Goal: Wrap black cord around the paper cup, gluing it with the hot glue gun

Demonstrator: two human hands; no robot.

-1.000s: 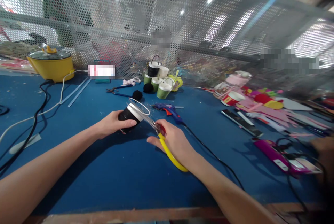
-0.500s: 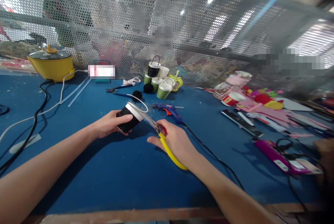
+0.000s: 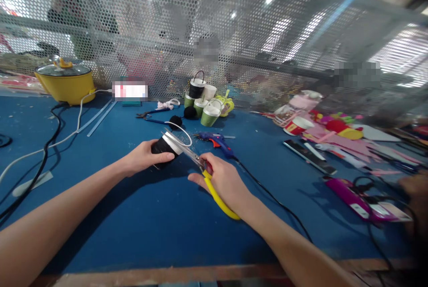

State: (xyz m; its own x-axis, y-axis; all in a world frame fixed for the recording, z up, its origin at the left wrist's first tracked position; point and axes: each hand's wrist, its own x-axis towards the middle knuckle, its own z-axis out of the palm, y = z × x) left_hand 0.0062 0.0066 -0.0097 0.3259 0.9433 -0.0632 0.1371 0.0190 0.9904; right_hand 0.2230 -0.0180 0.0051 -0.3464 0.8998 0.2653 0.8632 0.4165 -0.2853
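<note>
My left hand (image 3: 147,157) is closed around a small black cup with a white rim (image 3: 164,147), tilted toward the right. A white curved handle (image 3: 187,136) arches from the rim. My right hand (image 3: 222,177) grips scissors with yellow handles (image 3: 219,200). Their blades lie across the cup's rim, apparently parted; whether they touch it I cannot tell. Just beyond the hands lies a blue glue gun (image 3: 217,139) with a red trigger. Black pompoms (image 3: 175,122) and blue-handled pliers (image 3: 155,120) lie behind the cup.
Small green cups (image 3: 211,115) and a black one (image 3: 197,87) stand at the back. A yellow pot (image 3: 65,81) is at the left. Pink craft pieces (image 3: 334,142), a phone (image 3: 309,156) and a purple device (image 3: 347,195) lie at the right. The glue gun's cord crosses the table.
The cup has turned slightly and shifted a little to the right in my left hand. My right hand with the scissors is nearly unmoved.
</note>
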